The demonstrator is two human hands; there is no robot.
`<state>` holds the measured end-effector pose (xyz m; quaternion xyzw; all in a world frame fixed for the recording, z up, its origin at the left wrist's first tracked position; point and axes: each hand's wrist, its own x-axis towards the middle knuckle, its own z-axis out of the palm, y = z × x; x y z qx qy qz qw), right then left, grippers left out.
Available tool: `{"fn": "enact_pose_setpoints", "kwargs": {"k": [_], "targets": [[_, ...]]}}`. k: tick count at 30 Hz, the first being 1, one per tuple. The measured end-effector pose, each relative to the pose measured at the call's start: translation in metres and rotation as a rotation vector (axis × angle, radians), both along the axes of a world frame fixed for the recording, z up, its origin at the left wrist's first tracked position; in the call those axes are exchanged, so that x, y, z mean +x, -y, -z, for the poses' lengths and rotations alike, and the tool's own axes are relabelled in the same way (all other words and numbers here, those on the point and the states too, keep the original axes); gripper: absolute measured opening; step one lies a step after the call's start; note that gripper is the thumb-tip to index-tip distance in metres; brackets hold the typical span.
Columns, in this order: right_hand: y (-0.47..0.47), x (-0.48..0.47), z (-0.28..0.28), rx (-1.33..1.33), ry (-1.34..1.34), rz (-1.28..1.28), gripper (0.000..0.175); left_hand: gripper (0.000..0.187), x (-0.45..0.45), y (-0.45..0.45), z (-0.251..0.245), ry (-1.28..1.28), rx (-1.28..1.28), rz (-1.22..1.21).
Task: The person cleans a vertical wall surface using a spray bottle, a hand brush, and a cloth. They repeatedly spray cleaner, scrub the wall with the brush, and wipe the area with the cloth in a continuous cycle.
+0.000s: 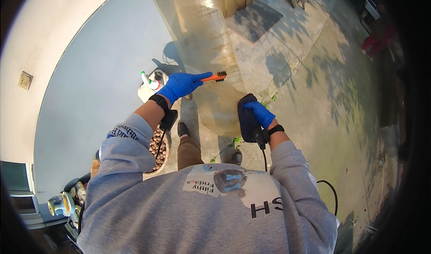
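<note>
My left hand (180, 85), in a blue glove, grips a small orange-handled brush (215, 77). Its dark bristles are over a long, yellowish, glossy sheet (215, 109), possibly plastic, that stretches away from me. In my blue-gloved right hand (261, 114) is a dark oblong object (246, 119), perhaps a shoe, beside the sheet's right edge; my fingers partly cover it and its exact kind is unclear. Brush and dark object are well apart. Left of my left hand, a white bottle with a green top (151, 81) is on a pale stand, partly hidden by the glove.
A basket of walnuts (160, 149) sits below my left forearm. The blue-and-cream wall (101, 69) runs along my left. Several mixed items (64, 205) are piled at lower left. A dark mat (256, 20) lies on the concrete ground ahead. A cable (331, 190) loops by my right side.
</note>
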<state>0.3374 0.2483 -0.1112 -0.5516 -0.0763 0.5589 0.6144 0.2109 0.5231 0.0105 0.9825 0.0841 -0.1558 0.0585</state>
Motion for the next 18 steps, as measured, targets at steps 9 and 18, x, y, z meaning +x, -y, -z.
{"fn": "enact_pose_setpoints", "kwargs": {"k": [9,18], "targets": [[0.002,-0.003,0.002,-0.002,0.116,-0.065,0.027,0.047,-0.007,0.000,-0.004,0.032,0.051,-0.086],[0.001,-0.007,0.015,-0.020,0.039,-0.005,0.027,0.047,-0.019,0.027,0.012,0.053,-0.133,0.074]]}}
